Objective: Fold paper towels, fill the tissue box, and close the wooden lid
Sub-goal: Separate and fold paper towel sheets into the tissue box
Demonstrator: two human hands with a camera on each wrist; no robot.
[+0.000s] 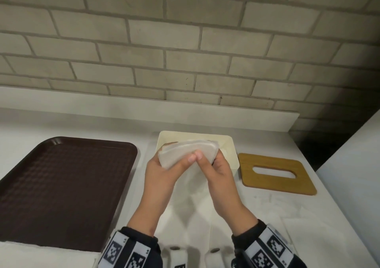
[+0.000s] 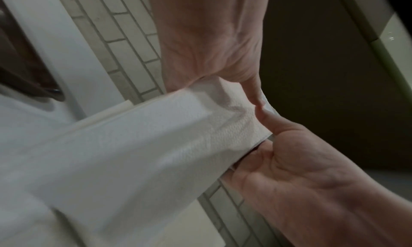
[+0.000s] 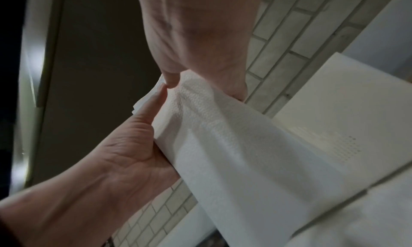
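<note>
Both hands hold a folded white paper towel [image 1: 185, 151] just above the open cream tissue box [image 1: 226, 142] at the back of the counter. My left hand [image 1: 170, 165] grips its left part, thumb on top. My right hand [image 1: 216, 165] pinches its right part, and the two thumb tips meet in the middle. In the left wrist view the left hand [image 2: 211, 57] and right hand [image 2: 289, 162] pinch the paper towel [image 2: 144, 145], which trails down towards the counter. The right wrist view shows the same paper towel [image 3: 234, 145]. The wooden lid [image 1: 275, 173] with its slot lies flat, right of the box.
A dark brown tray [image 1: 61, 185] fills the left of the white counter. Two paper towel rolls [image 1: 176, 255] stand at the near edge between my wrists. Loose white sheets lie at the near left [image 1: 41, 253]. A brick wall [image 1: 185, 41] rises behind.
</note>
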